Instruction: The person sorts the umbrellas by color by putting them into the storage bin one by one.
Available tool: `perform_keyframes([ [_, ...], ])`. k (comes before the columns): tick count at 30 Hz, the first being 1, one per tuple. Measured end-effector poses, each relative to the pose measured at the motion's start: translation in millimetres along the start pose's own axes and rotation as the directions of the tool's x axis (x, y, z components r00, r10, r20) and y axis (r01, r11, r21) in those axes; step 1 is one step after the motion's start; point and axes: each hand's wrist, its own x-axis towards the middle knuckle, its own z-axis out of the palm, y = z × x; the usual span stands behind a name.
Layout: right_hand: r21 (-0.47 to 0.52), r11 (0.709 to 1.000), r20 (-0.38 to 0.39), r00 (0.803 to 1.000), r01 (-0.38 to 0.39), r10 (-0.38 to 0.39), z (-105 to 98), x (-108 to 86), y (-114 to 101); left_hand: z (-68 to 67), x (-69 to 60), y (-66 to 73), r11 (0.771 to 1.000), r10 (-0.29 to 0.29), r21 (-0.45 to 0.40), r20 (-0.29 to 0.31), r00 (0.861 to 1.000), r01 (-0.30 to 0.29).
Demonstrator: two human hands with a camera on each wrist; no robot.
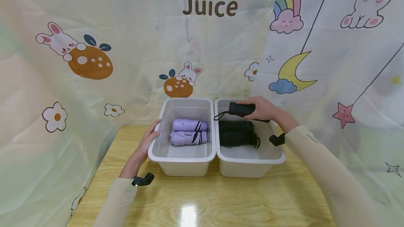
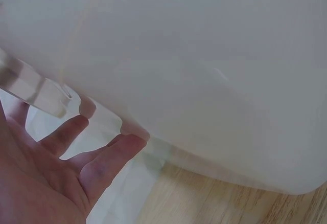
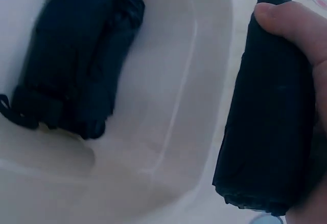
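Observation:
My right hand (image 1: 263,109) grips a folded black umbrella (image 1: 241,109) above the back of the right white bin (image 1: 252,159). The umbrella lies roughly level, its wrist loop hanging to the left; the right wrist view shows the thumb over this held umbrella (image 3: 268,106). Below it in the same bin, black folded umbrellas (image 1: 236,134) lie side by side. My left hand (image 1: 148,139) rests against the outer left side of the left white bin (image 1: 183,159). In the left wrist view its fingertips touch the bin wall (image 2: 204,91), fingers fairly straight. Two purple folded umbrellas (image 1: 189,131) lie in that bin.
Both bins stand side by side on a wooden table (image 1: 202,199), their rims almost touching. A printed curtain (image 1: 135,45) with cartoon rabbits hangs right behind them and along both sides.

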Motion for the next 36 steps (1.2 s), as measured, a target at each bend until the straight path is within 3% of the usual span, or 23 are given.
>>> perform_keyframes([
  [10,-0.049,0.998,0.090,0.995,-0.039,0.044,34.5,24.7,9.4,-1.9,1.4,0.7,1.000,-0.006,0.020,-0.017,1.000,0.006],
  [16,0.014,0.993,0.178,0.978,-0.115,0.111,51.0,32.3,16.6,0.2,-1.5,0.3,1.000,-0.012,0.003,-0.027,1.000,0.012],
  [21,-0.039,0.988,0.220,0.963,-0.149,0.154,67.4,35.6,20.9,2.7,-5.4,-1.0,1.000,-0.030,0.005,-0.043,0.999,0.030],
  [28,0.046,0.993,0.235,0.967,-0.109,0.095,87.9,39.6,33.9,3.6,-2.8,-1.4,1.000,-0.008,-0.008,-0.021,1.000,0.008],
  [36,0.051,0.996,0.228,0.972,-0.079,0.065,94.7,44.9,36.3,2.5,-0.3,-0.1,1.000,0.000,-0.012,-0.021,1.000,0.000],
])
